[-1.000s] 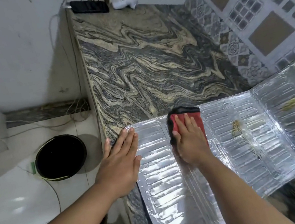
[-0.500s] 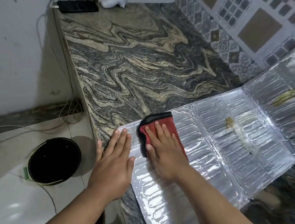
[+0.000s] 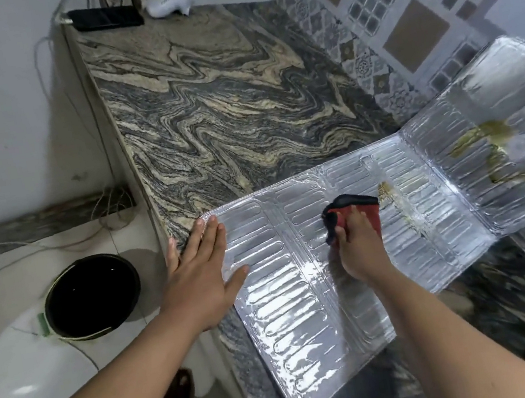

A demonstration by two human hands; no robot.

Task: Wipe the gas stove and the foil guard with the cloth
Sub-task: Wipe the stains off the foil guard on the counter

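The silver foil guard [image 3: 288,298] lies unfolded flat on the marbled counter, with its right panels bent up toward the tiled wall. Yellow-brown grease stains [image 3: 393,197] mark its middle and right panels. My right hand [image 3: 359,245] holds the red and black cloth [image 3: 365,207] against the foil's middle panel, just left of a stain, with the fingers over the cloth. My left hand [image 3: 197,272] lies flat with straight fingers on the foil's left edge and the counter rim. The gas stove is out of view.
The marbled counter [image 3: 210,103] stretches away beyond the foil. A black phone [image 3: 105,16] and a white object [image 3: 167,4] lie at its far end. A black bucket [image 3: 91,297] and loose wires sit on the floor at left.
My right hand has slid the cloth rightward across the foil, from the left panel to the middle one near a stain. My left hand stays flat on the left edge.
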